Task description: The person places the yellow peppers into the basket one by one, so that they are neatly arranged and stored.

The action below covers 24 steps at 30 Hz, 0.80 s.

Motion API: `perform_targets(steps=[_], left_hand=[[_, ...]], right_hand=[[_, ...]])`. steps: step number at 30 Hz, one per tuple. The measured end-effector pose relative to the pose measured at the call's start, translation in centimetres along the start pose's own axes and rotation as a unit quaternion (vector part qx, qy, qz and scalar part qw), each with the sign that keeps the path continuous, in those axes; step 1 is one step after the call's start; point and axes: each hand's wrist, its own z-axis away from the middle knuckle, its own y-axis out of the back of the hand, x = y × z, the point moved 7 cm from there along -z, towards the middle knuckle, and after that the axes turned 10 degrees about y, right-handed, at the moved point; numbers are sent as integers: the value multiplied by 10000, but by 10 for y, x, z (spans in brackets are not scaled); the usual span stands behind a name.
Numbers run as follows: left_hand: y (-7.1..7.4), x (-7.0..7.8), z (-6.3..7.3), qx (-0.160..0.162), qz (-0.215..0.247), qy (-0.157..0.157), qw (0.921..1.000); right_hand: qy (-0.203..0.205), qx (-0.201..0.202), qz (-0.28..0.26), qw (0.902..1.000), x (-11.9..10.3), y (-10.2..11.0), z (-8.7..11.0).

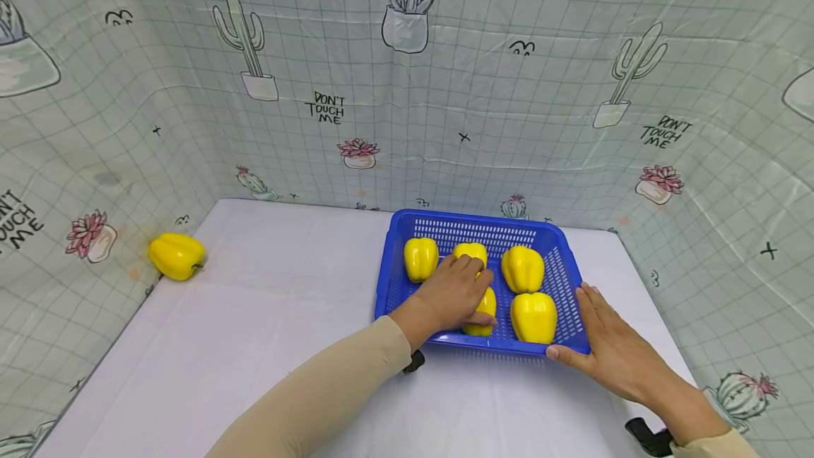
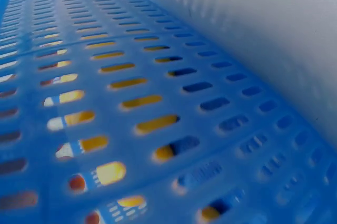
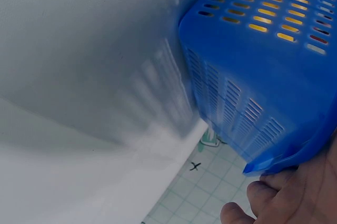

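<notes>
A blue slotted plastic basket (image 1: pixel 486 216) stands on the white table with several yellow bell peppers in it. My left hand (image 1: pixel 453 294) reaches over its front rim and grips the near middle bell pepper (image 1: pixel 488 302), partly covering it. Behind those fingers sits another bell pepper (image 1: pixel 470 251). At the front right corner my right hand (image 1: pixel 620 348) holds the basket, thumb on the front rim and fingers along the right side. The right wrist view shows its fingers (image 3: pixel 261 196) beneath the rim. Only the basket's slotted wall (image 2: pixel 121 103) and the table appear in the left wrist view.
One yellow bell pepper (image 1: pixel 177 256) lies outside the basket at the table's left edge. A patterned cloth (image 1: pixel 407 104) rises round the back and both sides. Inside the basket are a back left pepper (image 1: pixel 421 260) and two right ones, one (image 1: pixel 523 269) behind the other (image 1: pixel 534 318).
</notes>
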Motion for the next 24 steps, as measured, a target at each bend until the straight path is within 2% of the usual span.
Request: perform_targets(steps=[6, 10, 18, 24], left_hand=[[3, -8, 3, -149, 172, 126, 9997], [10, -16, 10, -123, 197, 242, 9994], [25, -43, 28, 20, 471, 420, 9980], [34, -70, 42, 96, 720, 612, 9955]], right_hand=[[-5, -30, 29, 10000, 0, -1, 0], [27, -4, 31, 10000, -1, -1, -1], [24, -17, 31, 10000, 0, -2, -1], [71, 20, 34, 10000, -1, -1, -1]])
